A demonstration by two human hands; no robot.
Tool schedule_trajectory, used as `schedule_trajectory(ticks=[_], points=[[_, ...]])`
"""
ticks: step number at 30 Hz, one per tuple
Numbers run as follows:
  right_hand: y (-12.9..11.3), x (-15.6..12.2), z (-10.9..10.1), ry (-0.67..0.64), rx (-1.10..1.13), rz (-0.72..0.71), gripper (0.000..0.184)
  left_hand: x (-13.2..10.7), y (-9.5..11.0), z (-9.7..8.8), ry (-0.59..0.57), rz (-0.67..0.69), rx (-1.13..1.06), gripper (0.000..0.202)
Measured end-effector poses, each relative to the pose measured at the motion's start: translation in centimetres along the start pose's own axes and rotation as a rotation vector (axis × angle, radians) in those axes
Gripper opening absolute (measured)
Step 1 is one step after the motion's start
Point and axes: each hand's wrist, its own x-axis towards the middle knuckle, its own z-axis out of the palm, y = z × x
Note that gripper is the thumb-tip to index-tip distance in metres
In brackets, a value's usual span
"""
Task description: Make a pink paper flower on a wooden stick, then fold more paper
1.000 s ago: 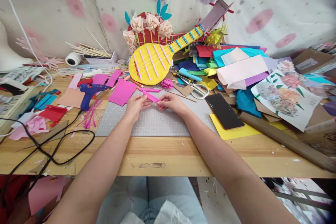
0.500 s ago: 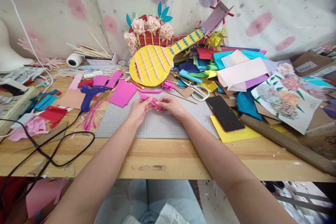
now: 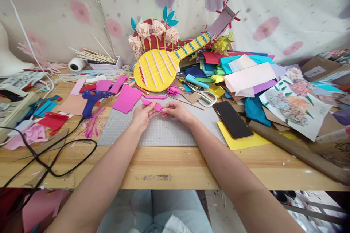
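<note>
A small folded piece of magenta paper (image 3: 158, 107) is pinched between both hands above the grey cutting mat (image 3: 169, 134). My left hand (image 3: 142, 115) grips its left part, thumb on top. Its right end is held by my right hand (image 3: 176, 112), fingers closed. Just behind the hands lies a magenta paper strip (image 3: 155, 97). A stack of magenta sheets (image 3: 127, 98) rests at the mat's upper left. Beyond the right hand sits a crumpled or rolled magenta paper flower (image 3: 173, 90), close to a thin wooden stick (image 3: 186, 102).
A blue glue gun (image 3: 93, 101) with a black cord lies to the left. Scissors (image 3: 206, 98) and a black phone (image 3: 233, 120) lie to the right. A yellow paper lute (image 3: 156, 70) leans at the back. Colored paper piles (image 3: 248, 74) and a wooden bar (image 3: 298, 151) fill the right side.
Both hands keep their hold on the magenta paper, and its middle shows a little more between them. The whole view has shifted slightly; the other things stay where they were.
</note>
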Motion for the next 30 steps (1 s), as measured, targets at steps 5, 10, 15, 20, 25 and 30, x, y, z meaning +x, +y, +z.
schedule_trajectory(ticks=[5, 10, 15, 20, 25, 30], points=[[-0.1, -0.2, -0.3, -0.014, -0.014, 0.028, 0.032, 0.1, 0.1, -0.2, 0.001, -0.008, -0.004, 0.009], [0.0, -0.2, -0.4, -0.008, -0.013, 0.042, 0.033, 0.1, 0.0, -0.2, -0.003, -0.017, -0.017, 0.009], [-0.2, -0.5, -0.5, -0.026, -0.048, 0.043, 0.032, 0.0, 0.0, -0.2, -0.013, -0.015, -0.003, 0.011], [-0.5, -0.8, -0.1, -0.023, -0.153, -0.037, 0.033, -0.2, -0.2, -0.1, -0.033, 0.0, 0.054, 0.018], [0.2, -0.2, 0.6, 0.025, -0.095, -0.065, 0.037, -0.3, -0.5, 0.1, -0.046, 0.055, 0.086, 0.034], [0.3, -0.1, 0.8, 0.021, -0.039, -0.089, 0.037, -0.3, -0.6, 0.2, -0.024, 0.047, 0.104, 0.034]])
